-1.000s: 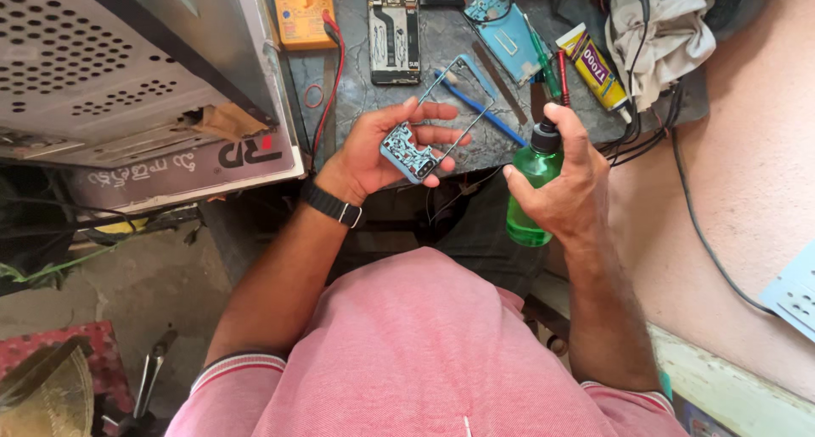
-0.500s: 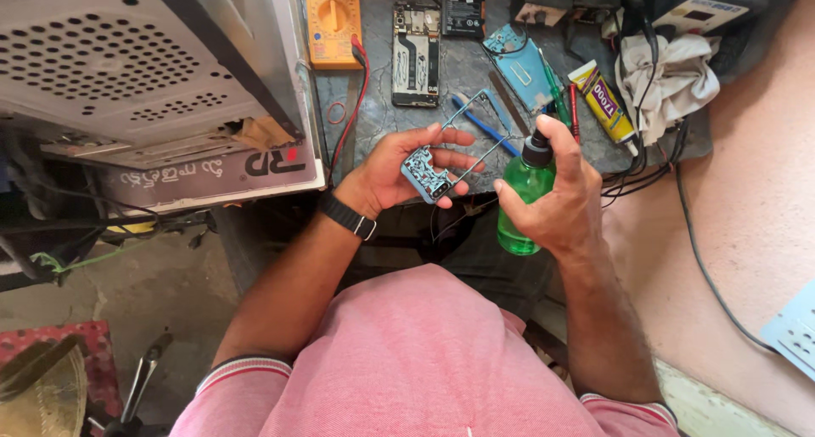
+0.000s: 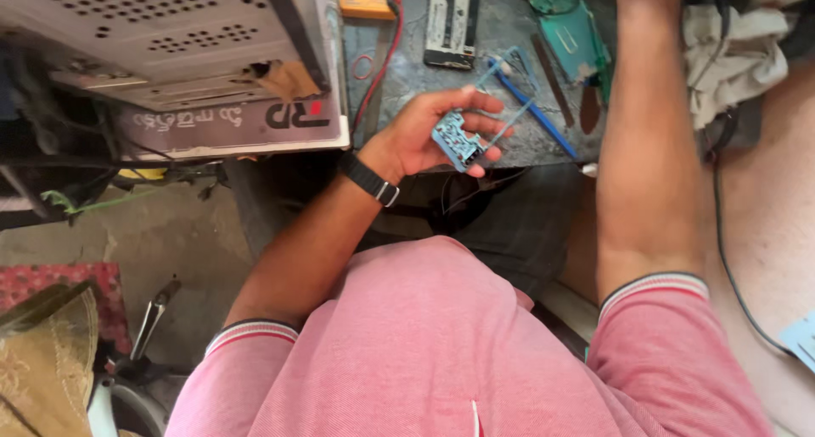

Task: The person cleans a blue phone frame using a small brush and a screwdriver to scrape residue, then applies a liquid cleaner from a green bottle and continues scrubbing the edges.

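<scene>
Fingers (image 3: 475, 114) of the left hand (image 3: 420, 135) curl around a small blue circuit board (image 3: 457, 140), pinching it by its edges above the near rim of the table (image 3: 407, 63). At one o'clock of the board the right arm (image 3: 649, 106) stretches away, its hand beyond the top border, so its grip cannot be told. A blue-handled tool (image 3: 535, 106) lies just past the board. Holding by the edges, board level, looks the sound way.

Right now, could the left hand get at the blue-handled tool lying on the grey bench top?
Probably not freely: the left hand already holds a small blue circuit board, though the blue-handled tool lies unobstructed just beyond its fingertips.
</scene>
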